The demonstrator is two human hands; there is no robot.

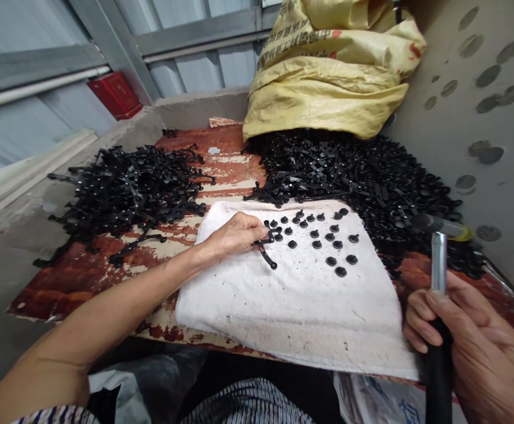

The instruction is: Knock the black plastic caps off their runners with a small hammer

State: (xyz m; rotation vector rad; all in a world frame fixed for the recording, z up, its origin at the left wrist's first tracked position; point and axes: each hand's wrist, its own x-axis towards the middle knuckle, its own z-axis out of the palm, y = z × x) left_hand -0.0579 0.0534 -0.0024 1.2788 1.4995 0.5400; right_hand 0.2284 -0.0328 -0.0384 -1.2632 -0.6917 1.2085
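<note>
My left hand (pixel 235 234) rests on a white cloth (pixel 292 312) with its fingers pinched on a thin black plastic strip (pixel 266 254). Just right of it, several small black round caps (pixel 322 238) lie scattered on the cloth. My right hand (pixel 468 347) is at the lower right, wrapped round the black grip of a hammer (pixel 438 259). The hammer's metal shaft stands upright, and its head points across the black parts at the right.
The cloth lies on a worn red board (pixel 106 282). A heap of black plastic strips (pixel 128 188) sits at the left and a larger heap (pixel 371 176) at the back right, under a yellow sack (pixel 331 70). A grey wall (pixel 481 118) closes the right side.
</note>
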